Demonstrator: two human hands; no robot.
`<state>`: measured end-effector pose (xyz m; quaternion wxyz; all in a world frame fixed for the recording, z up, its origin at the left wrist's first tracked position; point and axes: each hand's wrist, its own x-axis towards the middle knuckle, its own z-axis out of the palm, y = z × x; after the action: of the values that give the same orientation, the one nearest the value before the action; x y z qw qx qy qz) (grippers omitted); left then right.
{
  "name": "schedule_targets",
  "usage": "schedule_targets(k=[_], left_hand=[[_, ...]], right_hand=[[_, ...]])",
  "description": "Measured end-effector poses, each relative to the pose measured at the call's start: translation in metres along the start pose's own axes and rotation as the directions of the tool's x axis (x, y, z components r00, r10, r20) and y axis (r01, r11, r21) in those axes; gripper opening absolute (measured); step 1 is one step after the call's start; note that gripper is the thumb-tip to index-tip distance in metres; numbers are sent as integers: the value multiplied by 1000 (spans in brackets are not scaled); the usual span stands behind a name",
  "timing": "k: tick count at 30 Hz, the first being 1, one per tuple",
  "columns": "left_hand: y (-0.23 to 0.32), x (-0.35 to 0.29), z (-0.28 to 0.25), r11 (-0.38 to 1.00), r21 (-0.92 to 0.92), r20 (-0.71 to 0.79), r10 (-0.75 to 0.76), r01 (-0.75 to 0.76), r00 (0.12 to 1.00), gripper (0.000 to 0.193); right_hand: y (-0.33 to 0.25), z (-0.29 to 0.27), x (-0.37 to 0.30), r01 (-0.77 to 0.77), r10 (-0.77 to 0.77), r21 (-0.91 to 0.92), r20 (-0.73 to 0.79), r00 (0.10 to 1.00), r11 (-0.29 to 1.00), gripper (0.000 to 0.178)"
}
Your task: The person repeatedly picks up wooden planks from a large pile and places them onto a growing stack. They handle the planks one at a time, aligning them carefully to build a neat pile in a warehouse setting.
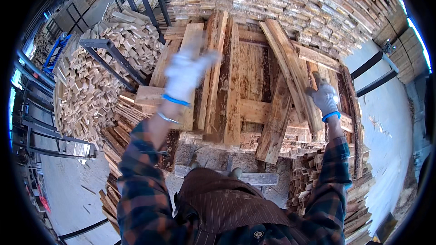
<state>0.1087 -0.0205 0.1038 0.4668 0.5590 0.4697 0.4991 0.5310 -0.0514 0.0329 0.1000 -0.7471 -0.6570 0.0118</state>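
Note:
My left hand, in a white knitted glove with a blue cuff, is smeared by motion over the left-hand boards. Its fingers are too blurred to read. Beneath and beside it run long rough boards, among them a pale narrow board lying lengthwise. On the right, my right hand wears a similar glove with dark fingertips. Its thumb and a finger are apart, with nothing seen between them. Just left of that hand, a slanted board crosses the pile. Another loose board sticks out toward me.
A tall stack of boards rises behind the pile. Short offcuts are heaped at the left beside a dark metal frame. Metal bars jut in at the right. A wooden beam lies near my feet.

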Motion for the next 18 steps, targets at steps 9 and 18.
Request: schedule_targets(k=[9, 18], left_hand=[[-133, 73, -120, 650, 682, -61, -406, 335, 912, 86], [-121, 58, -102, 730, 594, -77, -367, 338, 927, 110]], right_hand=[[-244, 17, 27, -282, -66, 663, 448, 892, 694, 106], [-287, 42, 47, -153, -28, 516, 326, 945, 843, 122]])
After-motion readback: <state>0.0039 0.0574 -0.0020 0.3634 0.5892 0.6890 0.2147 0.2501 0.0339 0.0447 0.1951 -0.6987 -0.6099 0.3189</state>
